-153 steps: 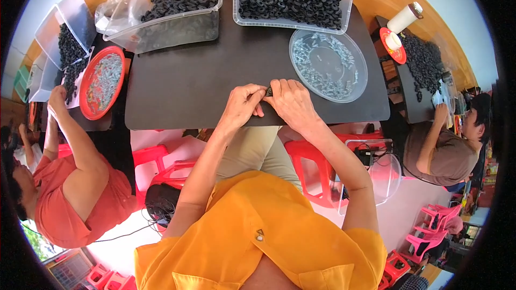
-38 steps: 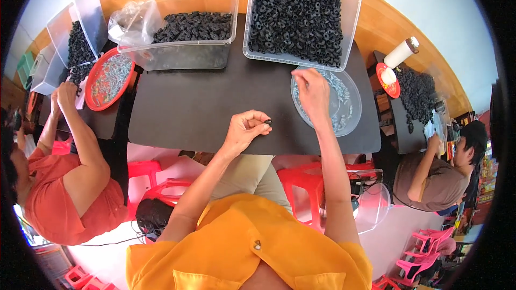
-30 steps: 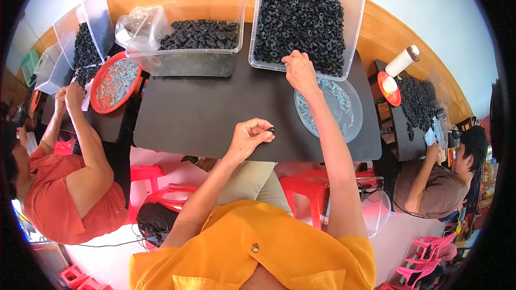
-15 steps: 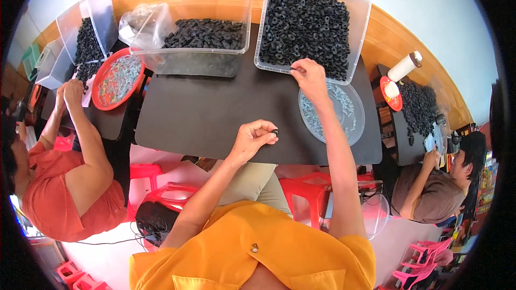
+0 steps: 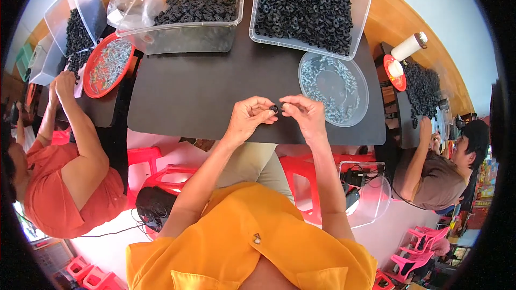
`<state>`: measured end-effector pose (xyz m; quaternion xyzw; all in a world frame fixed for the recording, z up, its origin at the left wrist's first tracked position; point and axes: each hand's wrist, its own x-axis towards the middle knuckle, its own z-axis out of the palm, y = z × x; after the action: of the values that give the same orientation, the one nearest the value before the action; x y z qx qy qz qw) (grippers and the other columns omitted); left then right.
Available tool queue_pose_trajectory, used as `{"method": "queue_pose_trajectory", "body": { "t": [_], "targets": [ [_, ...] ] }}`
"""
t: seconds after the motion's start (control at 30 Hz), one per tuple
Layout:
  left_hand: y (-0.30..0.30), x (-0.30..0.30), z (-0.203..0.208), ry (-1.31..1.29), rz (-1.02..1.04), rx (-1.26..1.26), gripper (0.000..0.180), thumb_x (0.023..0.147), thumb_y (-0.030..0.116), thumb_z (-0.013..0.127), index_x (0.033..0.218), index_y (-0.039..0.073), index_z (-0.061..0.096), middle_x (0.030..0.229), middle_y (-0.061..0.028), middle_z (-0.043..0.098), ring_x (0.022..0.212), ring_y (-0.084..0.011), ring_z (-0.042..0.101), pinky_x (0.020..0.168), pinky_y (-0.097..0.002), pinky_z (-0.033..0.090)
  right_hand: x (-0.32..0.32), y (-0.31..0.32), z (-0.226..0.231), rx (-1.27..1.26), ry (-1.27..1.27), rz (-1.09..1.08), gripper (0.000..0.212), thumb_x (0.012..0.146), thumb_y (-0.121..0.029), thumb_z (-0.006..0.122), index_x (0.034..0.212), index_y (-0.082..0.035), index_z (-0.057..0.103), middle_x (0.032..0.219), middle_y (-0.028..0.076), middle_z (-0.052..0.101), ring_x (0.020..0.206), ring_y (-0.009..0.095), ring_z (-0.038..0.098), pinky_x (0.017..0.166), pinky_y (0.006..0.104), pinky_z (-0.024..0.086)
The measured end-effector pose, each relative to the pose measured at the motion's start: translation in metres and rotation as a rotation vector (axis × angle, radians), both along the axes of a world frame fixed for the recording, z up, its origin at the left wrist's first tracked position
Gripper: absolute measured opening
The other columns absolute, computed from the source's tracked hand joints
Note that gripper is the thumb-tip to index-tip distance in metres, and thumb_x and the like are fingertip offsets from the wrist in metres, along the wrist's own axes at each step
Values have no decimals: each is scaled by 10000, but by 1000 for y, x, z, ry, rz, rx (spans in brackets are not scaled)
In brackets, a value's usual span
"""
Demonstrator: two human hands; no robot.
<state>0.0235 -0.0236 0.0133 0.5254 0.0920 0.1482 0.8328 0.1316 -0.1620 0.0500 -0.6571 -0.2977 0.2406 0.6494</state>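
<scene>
Over the near edge of the dark table [image 5: 188, 94], my two hands are close together at chest level. My left hand [image 5: 248, 119] pinches a small black ring-shaped plastic piece [image 5: 274, 109] between thumb and fingertips. Just beside it, my right hand [image 5: 308, 117] pinches another small black piece [image 5: 282, 106], mostly covered by the fingers. The two pieces are nearly touching. Beyond my right hand lies a round clear tray [image 5: 329, 86] scattered with small silvery pieces. Behind that tray, a clear plastic bin [image 5: 365, 2] is heaped with loose black ring-like parts.
Another clear bin [image 5: 180, 41] with black parts stands at the back left, by a plastic bag [image 5: 134, 5]. Two co-workers sit at side tables, in a red shirt [image 5: 70, 193] and a brown shirt [image 5: 430, 180]. A red tray [image 5: 92, 88] holds silvery pieces.
My right hand has come back from the front edge of the right bin with a black piece and now meets my left hand. The view has shifted slightly.
</scene>
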Motion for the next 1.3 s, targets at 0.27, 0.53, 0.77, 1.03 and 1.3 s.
{"method": "queue_pose_trajectory", "body": {
  "t": [0.27,0.53,0.77,1.03,1.3],
  "targets": [
    [-1,-2,-3,-7,-22,15,135,855,9,591,982,-33,571,883,-92,643,766,-152,646,693,-261,547,-15,0,-1,2,52,-54,151,814,-36,648,954,16,671,820,61,632,713,100,608,643,217,520],
    [-2,-2,-3,-13,-55,42,123,854,-12,577,974,-39,568,859,-76,635,757,-143,642,689,-257,540,-20,-2,-5,5,17,-87,136,795,-10,657,927,10,681,801,68,631,689,96,600,625,210,499],
    [-1,-2,-2,1,-48,81,95,851,-15,576,943,-40,579,829,-73,635,751,-139,642,681,-253,536,-30,-4,14,-208,-364,-127,169,787,42,629,949,16,670,820,86,637,726,99,596,614,221,495],
    [-2,-1,-2,34,-42,138,40,840,-21,592,877,-35,583,777,-67,633,697,-124,637,632,-245,532,-37,2,5,-212,-372,-208,96,791,42,605,882,37,636,816,78,634,749,108,605,643,258,535],
    [0,-6,3,34,-111,155,24,845,-11,592,855,-30,581,786,-76,638,694,-121,637,624,-241,533,-8,-9,-3,-164,41,65,50,772,19,613,812,43,595,694,54,618,651,78,572,599,234,468]
  ]
}}
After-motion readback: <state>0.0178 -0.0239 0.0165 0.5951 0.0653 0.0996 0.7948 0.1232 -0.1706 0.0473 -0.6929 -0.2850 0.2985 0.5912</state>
